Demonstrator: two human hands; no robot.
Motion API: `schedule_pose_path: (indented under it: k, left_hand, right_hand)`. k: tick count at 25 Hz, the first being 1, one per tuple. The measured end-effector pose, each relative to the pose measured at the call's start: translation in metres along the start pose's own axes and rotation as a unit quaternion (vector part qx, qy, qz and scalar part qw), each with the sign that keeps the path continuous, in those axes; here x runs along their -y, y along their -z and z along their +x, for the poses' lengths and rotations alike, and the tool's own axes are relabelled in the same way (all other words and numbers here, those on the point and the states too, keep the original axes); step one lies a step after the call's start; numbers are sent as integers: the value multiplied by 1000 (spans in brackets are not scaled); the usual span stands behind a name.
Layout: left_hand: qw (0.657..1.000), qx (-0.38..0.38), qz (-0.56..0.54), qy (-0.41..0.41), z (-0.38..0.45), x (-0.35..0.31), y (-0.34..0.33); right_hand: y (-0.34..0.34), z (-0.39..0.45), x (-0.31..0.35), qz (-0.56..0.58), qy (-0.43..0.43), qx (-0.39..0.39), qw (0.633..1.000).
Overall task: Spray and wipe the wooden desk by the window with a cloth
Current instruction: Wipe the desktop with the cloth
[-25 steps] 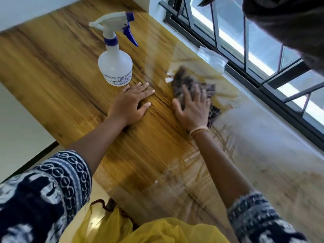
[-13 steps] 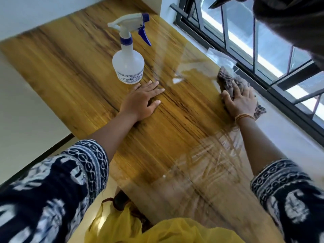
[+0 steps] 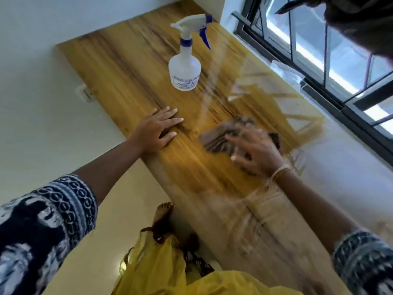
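The wooden desk runs along the window, its right part shiny with wet streaks. A brown checked cloth lies flat on the desk's middle. My right hand presses down on the cloth with spread fingers, blurred by motion. My left hand rests flat on the wood near the desk's left edge, fingers straight, apart from the cloth. A white spray bottle with a blue trigger stands upright on the desk beyond my left hand, untouched.
A dark-framed window with bars borders the desk's right side. A clear plastic piece lies on the sill. A white wall and a wall socket lie left of the desk. My foot stands on the floor below.
My right hand has swept the cloth from the window edge back toward the middle of the desk. My left hand stays flat on the wood. The view has tilted.
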State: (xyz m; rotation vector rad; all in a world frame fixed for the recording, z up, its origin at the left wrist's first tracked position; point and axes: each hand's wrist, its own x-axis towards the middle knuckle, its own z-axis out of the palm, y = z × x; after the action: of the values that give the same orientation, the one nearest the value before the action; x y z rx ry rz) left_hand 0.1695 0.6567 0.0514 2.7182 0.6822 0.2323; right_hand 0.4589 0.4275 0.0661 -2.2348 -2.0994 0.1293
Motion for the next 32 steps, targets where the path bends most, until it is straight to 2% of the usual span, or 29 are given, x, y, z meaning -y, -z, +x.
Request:
schedule_pose_path:
  k: [3, 5, 6, 8, 11, 13, 16, 17, 18, 20, 22, 24, 26, 29, 32]
  left_hand:
    - [1000, 9, 12, 22, -33, 8, 1]
    - [1000, 12, 1, 21, -41, 10, 1]
    - [1000, 9, -1, 20, -42, 11, 0]
    - [1000, -6, 0, 16, -42, 12, -1]
    - [1000, -1, -17, -20, -39, 19, 3]
    - [998, 30, -20, -52, -37, 33, 10]
    - [998, 27, 24, -46, -40, 56, 16]
    - [999, 23, 32, -36, -43, 59, 17]
    - [999, 24, 38, -31, -46, 61, 16]
    - [998, 30, 46, -38, -48, 61, 15]
    - [998, 39, 43, -40, -46, 62, 17]
    - [997, 46, 44, -36, -46, 63, 17]
    - [997, 46, 52, -38, -46, 65, 13]
    - [997, 45, 46, -39, -45, 67, 15]
    - [996, 48, 60, -43, -46, 65, 15]
  right_hand:
    - [4, 15, -47, 14, -266, -40, 963]
    - [3, 20, -35, 31, -359, -35, 932]
    - [3, 21, -15, 37, -369, -34, 928]
    - [-4, 14, 40, 25, -313, -41, 949]
    - [-25, -12, 150, 2, -104, -3, 995]
    - [-31, -31, 209, -5, 25, 39, 999]
    - [-25, -16, 201, -22, 145, 59, 988]
    - [-23, -4, 186, -25, 128, 56, 990]
    - [-23, 10, 167, -23, 64, 41, 997]
    - [-16, 34, 130, -9, -139, 2, 990]
    - [-11, 53, 106, 5, -290, 7, 957]
    - [-10, 67, 120, 11, -337, 21, 941]
    - [-15, 71, 165, 7, -284, 22, 959]
    - [-35, 51, 253, -46, -83, 37, 995]
    - [-37, 46, 261, -31, 79, 38, 996]
